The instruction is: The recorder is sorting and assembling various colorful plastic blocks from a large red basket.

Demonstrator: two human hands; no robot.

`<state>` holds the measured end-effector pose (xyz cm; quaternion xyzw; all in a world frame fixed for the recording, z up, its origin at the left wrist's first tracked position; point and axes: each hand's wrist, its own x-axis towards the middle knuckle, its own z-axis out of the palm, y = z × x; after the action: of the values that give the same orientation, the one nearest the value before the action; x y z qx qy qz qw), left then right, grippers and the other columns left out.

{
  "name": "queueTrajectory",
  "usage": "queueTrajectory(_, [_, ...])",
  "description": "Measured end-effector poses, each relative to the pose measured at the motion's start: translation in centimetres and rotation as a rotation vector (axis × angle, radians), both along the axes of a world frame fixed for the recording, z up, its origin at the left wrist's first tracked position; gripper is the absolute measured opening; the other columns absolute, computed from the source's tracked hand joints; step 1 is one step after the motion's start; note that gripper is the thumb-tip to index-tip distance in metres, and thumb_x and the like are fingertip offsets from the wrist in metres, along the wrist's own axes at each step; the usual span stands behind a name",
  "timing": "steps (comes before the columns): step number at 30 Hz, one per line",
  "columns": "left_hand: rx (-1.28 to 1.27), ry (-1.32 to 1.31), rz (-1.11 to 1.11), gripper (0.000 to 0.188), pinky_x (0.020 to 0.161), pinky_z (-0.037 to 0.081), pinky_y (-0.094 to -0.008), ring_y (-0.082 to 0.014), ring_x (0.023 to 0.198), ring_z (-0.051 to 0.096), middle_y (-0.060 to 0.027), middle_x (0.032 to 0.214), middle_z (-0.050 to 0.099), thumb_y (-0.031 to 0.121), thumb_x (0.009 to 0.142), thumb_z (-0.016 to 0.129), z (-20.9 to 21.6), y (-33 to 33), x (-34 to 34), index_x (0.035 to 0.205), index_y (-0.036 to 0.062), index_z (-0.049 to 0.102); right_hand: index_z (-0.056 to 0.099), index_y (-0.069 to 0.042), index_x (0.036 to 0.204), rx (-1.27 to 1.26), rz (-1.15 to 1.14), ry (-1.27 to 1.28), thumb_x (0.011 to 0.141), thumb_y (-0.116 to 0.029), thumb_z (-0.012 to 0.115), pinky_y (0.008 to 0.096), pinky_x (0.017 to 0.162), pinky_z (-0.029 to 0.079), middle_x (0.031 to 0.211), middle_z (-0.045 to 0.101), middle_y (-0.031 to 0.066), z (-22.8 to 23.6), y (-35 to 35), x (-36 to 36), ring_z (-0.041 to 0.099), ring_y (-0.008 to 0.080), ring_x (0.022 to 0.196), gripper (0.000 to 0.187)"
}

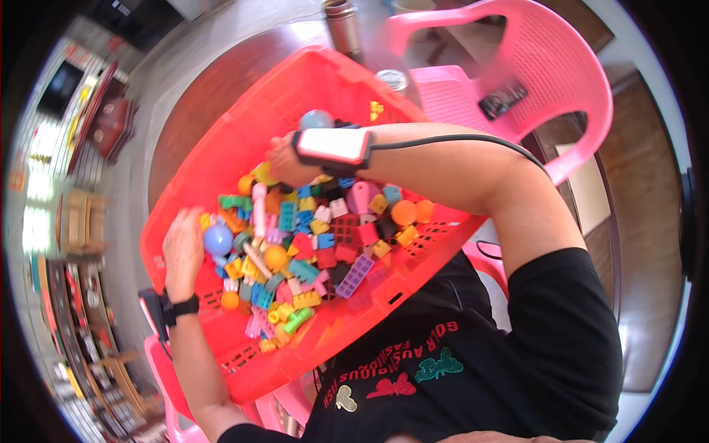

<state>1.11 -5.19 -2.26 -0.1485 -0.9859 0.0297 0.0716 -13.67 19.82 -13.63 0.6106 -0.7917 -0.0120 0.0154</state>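
A large red plastic basket tilts in front of me, filled with colourful toy building blocks and small plastic balls. At its left side my left hand reaches in with bent fingers against a small yellow block, next to a blue-violet ball. My right hand is over the far part of the pile, fingers curled at a yellow toy piece; its fingertips are partly hidden. A light blue ball lies just beyond it. A purple block rests near the basket's near side.
Behind the basket stands a round brown table with a metal flask and a round-lidded container. A pink plastic chair at the far right holds a dark phone. A cable runs along my right arm.
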Motion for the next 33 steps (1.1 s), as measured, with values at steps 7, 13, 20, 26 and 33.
queueTrajectory(7, [-0.126, -0.067, 0.040, 0.030, 0.082, 0.047, -0.0443, -0.0378, 0.097, 0.055, -0.0178, 0.101, 0.054, -0.004, 0.077, 0.054, -0.4, 0.0, -0.7, 0.106, 0.0016, 0.059, 0.058, -0.008, 0.081, -0.009, -0.068, -0.136, 0.080, -0.028, 0.058, 0.0336, 0.069, 0.046, 0.085, 0.057, 0.0053, 0.3, -1.1, -0.1, 0.054, 0.0206, 0.080, 0.020])
queueTrajectory(13, [-0.250, -0.064, 0.054, 0.021, 0.078, 0.047, -0.0450, -0.0382, 0.092, 0.056, -0.0175, 0.094, 0.055, 0.000, 0.077, 0.059, -0.6, -0.8, -0.4, 0.097, 0.0028, 0.054, 0.057, -0.006, 0.088, -0.106, -0.107, -0.150, 0.081, -0.031, 0.058, 0.0349, 0.073, 0.047, 0.088, 0.058, 0.0084, 1.9, -0.7, 1.3, 0.055, 0.0232, 0.084, 0.026])
queueTrajectory(20, [-0.003, -0.262, 0.232, 0.030, 0.069, 0.049, -0.0412, -0.0323, 0.078, 0.063, -0.0156, 0.087, 0.063, 0.005, 0.075, 0.062, 1.2, 1.0, -0.7, 0.102, 0.0030, 0.051, 0.056, -0.004, 0.095, -0.227, -0.143, -0.176, 0.083, -0.035, 0.058, 0.0363, 0.078, 0.047, 0.091, 0.060, 0.0119, 4.4, -0.2, 2.9, 0.057, 0.0263, 0.090, 0.033])
queueTrajectory(26, [0.642, -0.004, 0.011, 0.034, 0.078, 0.048, -0.0314, -0.0167, 0.089, 0.060, -0.0089, 0.096, 0.061, -0.001, 0.079, 0.060, 2.0, 2.7, -0.3, 0.111, 0.0017, 0.051, 0.056, -0.002, 0.101, -0.374, -0.148, -0.255, 0.085, -0.038, 0.058, 0.0376, 0.081, 0.047, 0.094, 0.060, 0.0149, 7.4, -0.3, 3.8, 0.058, 0.0290, 0.094, 0.040])
queueTrajectory(33, [1.210, 0.063, -0.048, 0.034, 0.089, 0.045, -0.0293, -0.0163, 0.104, 0.054, -0.0100, 0.114, 0.054, -0.001, 0.087, 0.057, 2.2, 4.4, 0.5, 0.118, 0.0012, 0.044, 0.049, 0.004, 0.119, -0.653, 0.006, -0.708, 0.084, -0.048, 0.060, 0.0436, 0.083, 0.047, 0.099, 0.060, 0.0246, 10.9, -0.5, 4.9, 0.058, 0.0391, 0.098, 0.063])
